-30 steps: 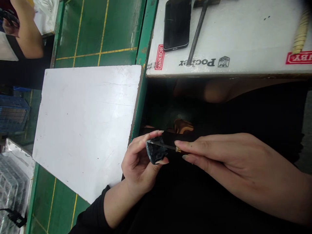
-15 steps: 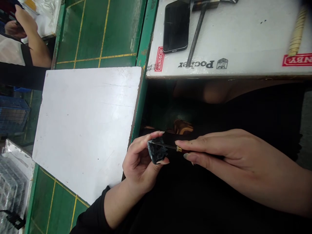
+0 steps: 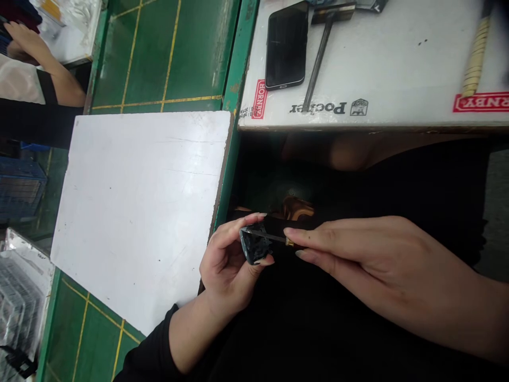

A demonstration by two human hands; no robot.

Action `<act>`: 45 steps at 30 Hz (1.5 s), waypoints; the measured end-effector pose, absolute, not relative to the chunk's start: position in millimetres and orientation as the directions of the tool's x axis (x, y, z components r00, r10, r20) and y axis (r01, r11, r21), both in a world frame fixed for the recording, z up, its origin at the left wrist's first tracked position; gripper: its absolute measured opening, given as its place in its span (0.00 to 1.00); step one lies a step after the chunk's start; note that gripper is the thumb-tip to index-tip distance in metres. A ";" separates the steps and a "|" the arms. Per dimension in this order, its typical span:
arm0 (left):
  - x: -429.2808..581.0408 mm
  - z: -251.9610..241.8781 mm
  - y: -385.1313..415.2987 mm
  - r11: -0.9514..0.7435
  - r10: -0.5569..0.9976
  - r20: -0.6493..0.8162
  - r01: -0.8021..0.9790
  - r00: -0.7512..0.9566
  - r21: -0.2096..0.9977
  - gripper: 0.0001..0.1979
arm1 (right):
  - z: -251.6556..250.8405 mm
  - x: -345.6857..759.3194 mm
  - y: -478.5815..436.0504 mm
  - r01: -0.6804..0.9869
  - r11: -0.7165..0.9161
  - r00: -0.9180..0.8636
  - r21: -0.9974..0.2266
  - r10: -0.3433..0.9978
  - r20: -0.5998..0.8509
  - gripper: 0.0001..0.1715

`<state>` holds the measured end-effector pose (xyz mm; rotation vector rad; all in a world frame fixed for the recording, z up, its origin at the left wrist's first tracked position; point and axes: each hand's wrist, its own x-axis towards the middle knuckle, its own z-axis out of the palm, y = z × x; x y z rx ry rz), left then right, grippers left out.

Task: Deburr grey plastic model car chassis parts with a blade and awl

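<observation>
Right hand (image 3: 369,260): closed in a firm pinch, thumb and fingers together on a slim steel-shafted precision screwdriver (image 3: 266,236) with a brass collar, its dark handle hard to separate from the person's black clothing. Left hand (image 3: 226,270): curled shut, fingertips (image 3: 254,217) and thumb bracing a small blue-black object with a lumpy, glossy face (image 3: 256,248), its exact kind not legible; the screwdriver's tip meets its upper edge. Both hands and the object are just beside the lower right edge of the white rectangular board (image 3: 139,223), the landmark here, above the person's lap. Handling note: a low shaft angle, light pressure from the right hand and left fingertips kept behind the tip would likely give the steadiest control. Near the same board edge: a glossy amber-brown item (image 3: 298,208), unclear. Past the board's upper right corner: a white-topped carton with red and black print (image 3: 377,63), carrying a black smartphone (image 3: 286,45), a steel-shafted tool with a flat dark head (image 3: 321,63) and a cream ribbed handle (image 3: 473,63). Under the board: a green-matted worktop with yellow grid lines (image 3: 178,53). Past its upper left corner: a co-worker's bare forearm (image 3: 59,79). Left of it: a blue plastic crate (image 3: 19,185).
</observation>
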<state>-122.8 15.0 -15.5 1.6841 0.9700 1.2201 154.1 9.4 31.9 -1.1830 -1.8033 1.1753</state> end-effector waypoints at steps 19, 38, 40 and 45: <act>-122.6 -16.4 15.4 -0.362 0.910 0.329 0.097 0.252 0.927 0.32 | 31.8 155.6 13.1 0.292 0.066 -0.380 -0.954 0.923 -0.052 0.19; -122.4 -19.5 15.8 -0.366 0.913 0.334 0.106 0.233 0.925 0.34 | 28.7 159.8 16.9 0.236 -0.128 -0.418 -0.963 0.881 -0.219 0.17; -121.5 -17.8 14.2 -0.324 0.932 0.295 0.118 0.212 0.938 0.33 | 28.1 159.2 18.3 0.178 -0.204 -0.438 -0.963 0.860 -0.263 0.19; -120.9 -20.5 9.9 -0.263 0.954 0.243 0.104 0.177 0.959 0.29 | 22.6 157.7 19.7 0.116 -0.239 -0.451 -0.964 0.852 -0.265 0.22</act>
